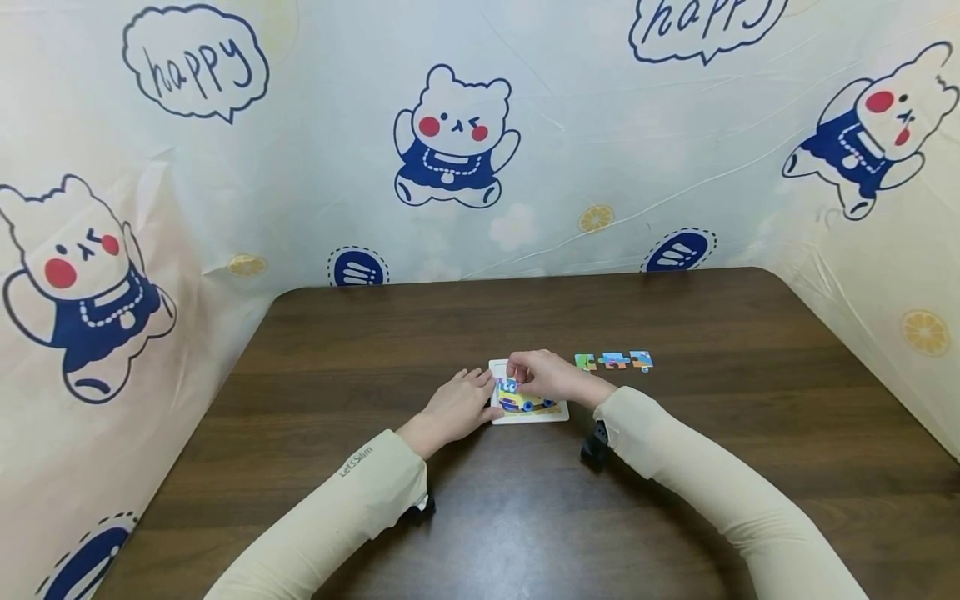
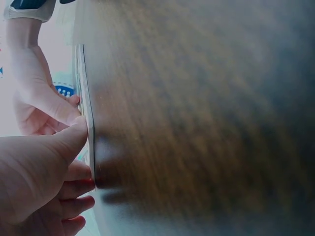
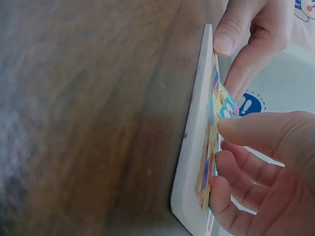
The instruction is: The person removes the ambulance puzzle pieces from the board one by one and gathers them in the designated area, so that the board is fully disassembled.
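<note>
The right hand (image 1: 547,373) had its fingers curled, thumb and fingertips pinching a tilted puzzle piece (image 3: 229,104) over the puzzle board (image 1: 530,419). The left hand (image 1: 456,408) lay with fingers extended, touching the board's left edge. The board lay on the dark wood surface (image 1: 495,517) between the hands: white-rimmed, its picture a yellow vehicle with blue wheels. Three loose pieces (image 1: 615,360) lay in a row to its right. The left sleeve (image 1: 352,492) read "Let's Slim"; the wall covering (image 1: 570,158) beyond read "happy" in two cloud outlines (image 1: 197,65).
</note>
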A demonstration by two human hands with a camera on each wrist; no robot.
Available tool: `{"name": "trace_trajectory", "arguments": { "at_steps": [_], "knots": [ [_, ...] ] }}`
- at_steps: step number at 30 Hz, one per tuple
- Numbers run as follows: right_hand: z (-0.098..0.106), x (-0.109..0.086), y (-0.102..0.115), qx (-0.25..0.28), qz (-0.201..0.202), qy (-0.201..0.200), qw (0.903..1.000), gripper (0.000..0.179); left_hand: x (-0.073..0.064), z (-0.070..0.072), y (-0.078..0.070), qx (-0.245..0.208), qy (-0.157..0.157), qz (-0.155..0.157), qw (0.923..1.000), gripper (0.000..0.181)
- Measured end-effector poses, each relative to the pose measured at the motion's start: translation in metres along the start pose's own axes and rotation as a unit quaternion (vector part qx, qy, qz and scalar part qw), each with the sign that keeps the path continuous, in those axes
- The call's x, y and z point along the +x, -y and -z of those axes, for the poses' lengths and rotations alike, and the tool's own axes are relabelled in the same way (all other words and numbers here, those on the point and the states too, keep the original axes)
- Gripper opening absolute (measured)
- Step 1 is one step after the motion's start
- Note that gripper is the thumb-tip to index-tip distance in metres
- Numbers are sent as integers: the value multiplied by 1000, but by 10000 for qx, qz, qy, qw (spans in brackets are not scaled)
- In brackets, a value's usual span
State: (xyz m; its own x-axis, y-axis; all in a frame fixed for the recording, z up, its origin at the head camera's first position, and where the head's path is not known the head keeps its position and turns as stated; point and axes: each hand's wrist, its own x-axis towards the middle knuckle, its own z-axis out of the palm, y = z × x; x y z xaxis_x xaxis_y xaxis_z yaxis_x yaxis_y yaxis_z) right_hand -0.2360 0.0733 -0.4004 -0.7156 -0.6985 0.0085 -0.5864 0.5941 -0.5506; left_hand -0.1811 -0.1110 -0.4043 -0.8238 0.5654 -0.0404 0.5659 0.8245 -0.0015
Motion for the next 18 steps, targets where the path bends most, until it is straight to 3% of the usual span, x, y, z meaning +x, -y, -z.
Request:
{"name": "trace_trajectory", "arguments": {
  "at_steps": [9, 18],
  "knots": [
    [0, 1, 1, -42, -50, -53, 10000, 15, 1, 0, 0, -8, -106, -24, 9999, 55],
    [-1, 0, 0, 59, 86, -76, 9999, 17, 2, 3, -2, -12, 45, 100, 9999, 54]
  ]
}}
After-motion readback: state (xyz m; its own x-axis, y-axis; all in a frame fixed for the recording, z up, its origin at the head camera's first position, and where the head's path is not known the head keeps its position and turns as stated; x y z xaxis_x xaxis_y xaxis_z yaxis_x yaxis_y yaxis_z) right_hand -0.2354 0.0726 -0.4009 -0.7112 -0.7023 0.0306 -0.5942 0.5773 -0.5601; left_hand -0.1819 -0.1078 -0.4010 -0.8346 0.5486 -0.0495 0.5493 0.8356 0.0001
